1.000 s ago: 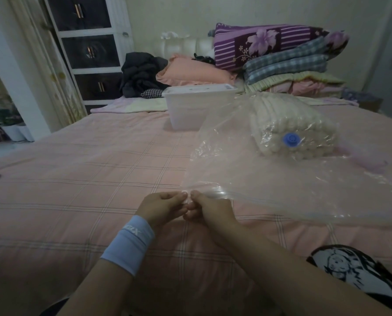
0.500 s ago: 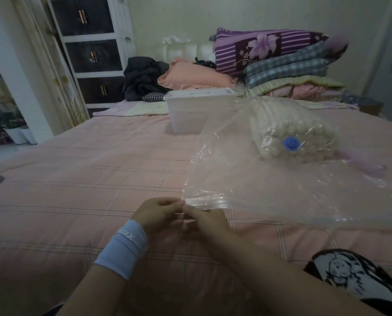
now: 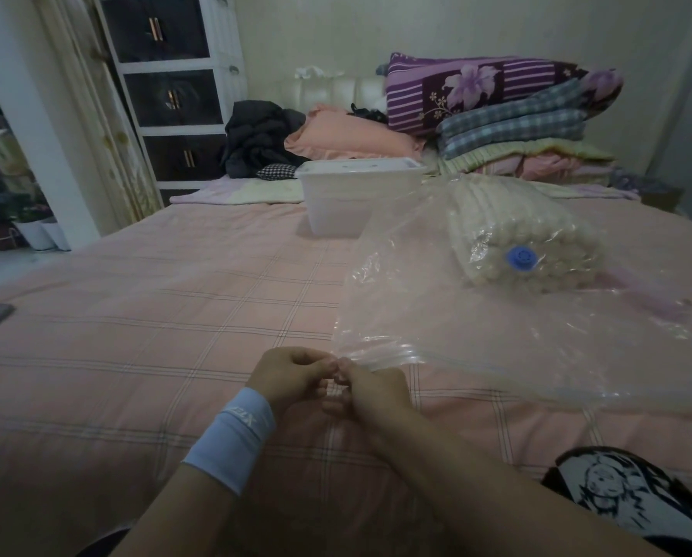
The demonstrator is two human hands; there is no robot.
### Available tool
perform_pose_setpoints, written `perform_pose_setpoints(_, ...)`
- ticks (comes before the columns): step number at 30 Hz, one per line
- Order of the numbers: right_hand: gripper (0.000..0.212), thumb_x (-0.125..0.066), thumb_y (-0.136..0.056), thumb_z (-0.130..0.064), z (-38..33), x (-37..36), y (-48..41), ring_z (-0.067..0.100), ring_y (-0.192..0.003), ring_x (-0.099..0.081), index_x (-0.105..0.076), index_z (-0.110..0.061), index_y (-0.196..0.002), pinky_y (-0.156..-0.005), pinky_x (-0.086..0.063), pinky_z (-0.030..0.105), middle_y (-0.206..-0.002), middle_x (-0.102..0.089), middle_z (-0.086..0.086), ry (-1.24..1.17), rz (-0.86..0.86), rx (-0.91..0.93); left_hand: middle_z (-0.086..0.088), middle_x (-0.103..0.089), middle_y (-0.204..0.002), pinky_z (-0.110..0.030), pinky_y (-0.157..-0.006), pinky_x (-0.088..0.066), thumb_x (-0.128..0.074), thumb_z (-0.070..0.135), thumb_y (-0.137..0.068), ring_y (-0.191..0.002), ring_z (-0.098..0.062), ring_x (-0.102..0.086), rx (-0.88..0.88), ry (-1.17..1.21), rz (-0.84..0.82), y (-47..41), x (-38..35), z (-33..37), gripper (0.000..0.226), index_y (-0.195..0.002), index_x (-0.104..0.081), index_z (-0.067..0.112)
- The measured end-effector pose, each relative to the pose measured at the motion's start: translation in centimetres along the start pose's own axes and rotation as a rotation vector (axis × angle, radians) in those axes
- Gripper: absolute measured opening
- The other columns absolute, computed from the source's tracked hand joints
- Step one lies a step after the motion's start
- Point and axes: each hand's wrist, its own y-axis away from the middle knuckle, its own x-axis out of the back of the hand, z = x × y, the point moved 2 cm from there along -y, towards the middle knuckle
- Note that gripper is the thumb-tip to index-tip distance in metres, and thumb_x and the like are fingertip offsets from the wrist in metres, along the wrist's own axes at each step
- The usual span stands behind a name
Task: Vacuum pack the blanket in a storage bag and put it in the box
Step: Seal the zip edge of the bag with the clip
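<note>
Bedrm: pink plaid bed (image 3: 143,335) w/ storage bag (image 3: 477,339) (box (image 3: 336,207) behind).

Both hands — left hand (image 3: 292,377), right hand (image 3: 370,389) — are pinching the bag's (image 3: 477,335) near corner on the bed (image 3: 155,315); the blanket (image 3: 525,231) is lying inside, the box (image 3: 356,199) standing behind.

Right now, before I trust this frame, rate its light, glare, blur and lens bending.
Head view: dim, flat room light, soft shadows on the bed; pale glare streaks on the clear bag haze the blanket inside. Head view, edges: the wide lens bends the cabinet. Head view, centre: the left hand and right hand pinching the bag's corner look fairly sharp; the bottom edge is softer.
</note>
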Motion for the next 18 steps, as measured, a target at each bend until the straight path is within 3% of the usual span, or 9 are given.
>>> perform_pose_setpoints(3,0.015,-0.066,-0.093,-0.004,-0.4,0.1,-0.4,0.036,-0.064,-0.071,-0.068,0.011,-0.098,-0.045,-0.054,0.028,-0.091,-0.070,0.020,0.008,0.053,0.009,-0.003,-0.066,-0.055,-0.018,-0.045,-0.049,-0.064,-0.005,-0.087,-0.042,-0.006,-0.057,-0.015,-0.042,0.027,-0.1,-0.6,-0.2,0.005,-0.084,-0.069,-0.006)
perform_pose_setpoints(9,0.013,-0.065,-0.095,-0.005,-1.8,1.4,-0.9,0.022,-0.044,-0.062,-0.061,0.001,-0.084,-0.044,-0.056,0.030,-0.083,-0.059,0.012,0.012,0.106,0.036,-0.009,-0.062,-0.065,-0.016,-0.045,-0.047,-0.066,0.001,-0.088,-0.043,-0.007,-0.048,0.041,0.005,0.057,-0.6,-0.2,-0.3,0.007,-0.082,-0.068,0.000)
perform_pose_setpoints(11,0.011,-0.065,-0.096,-0.007,-1.9,1.8,-1.3,0.023,-0.048,-0.063,-0.061,0.003,-0.090,-0.044,-0.055,0.029,-0.086,-0.057,0.014,-0.016,0.083,0.018,-0.010,-0.063,-0.068,-0.020,-0.049,-0.051,-0.066,0.002,-0.088,-0.047,-0.011,-0.052,0.028,0.012,0.042,-0.5,-0.2,-0.3,0.005,-0.085,-0.068,-0.001)
perform_pose_setpoints(14,0.018,-0.066,-0.096,-0.010,-1.4,1.8,-1.1,0.010,-0.036,-0.055,-0.063,0.007,-0.103,-0.049,-0.058,0.033,-0.081,-0.054,0.015,-0.034,0.002,-0.004,-0.014,-0.065,-0.075,-0.026,-0.053,-0.057,-0.064,0.003,-0.089,-0.056,-0.018,-0.063,0.032,0.103,0.008,-0.1,-0.2,-0.3,0.005,-0.090,-0.066,-0.001)
perform_pose_setpoints(16,0.017,-0.068,-0.095,-0.011,-1.0,1.5,-0.6,0.009,-0.035,-0.054,-0.064,0.005,-0.096,-0.053,-0.059,0.036,-0.081,-0.061,0.016,-0.032,-0.039,-0.009,-0.015,-0.067,-0.074,-0.026,-0.053,-0.058,-0.063,0.002,-0.090,-0.057,-0.019,-0.067,0.031,0.127,-0.012,-0.1,-0.1,-0.3,0.006,-0.092,-0.066,-0.003)
perform_pose_setpoints(18,0.016,-0.069,-0.094,-0.011,-0.4,0.9,-0.1,0.015,-0.046,-0.064,-0.066,0.004,-0.093,-0.054,-0.059,0.034,-0.084,-0.071,0.015,-0.037,-0.055,-0.013,-0.013,-0.068,-0.069,-0.023,-0.053,-0.057,-0.063,0.000,-0.090,-0.055,-0.016,-0.066,0.014,0.084,-0.021,0.0,0.0,-0.2,0.006,-0.089,-0.067,-0.004)
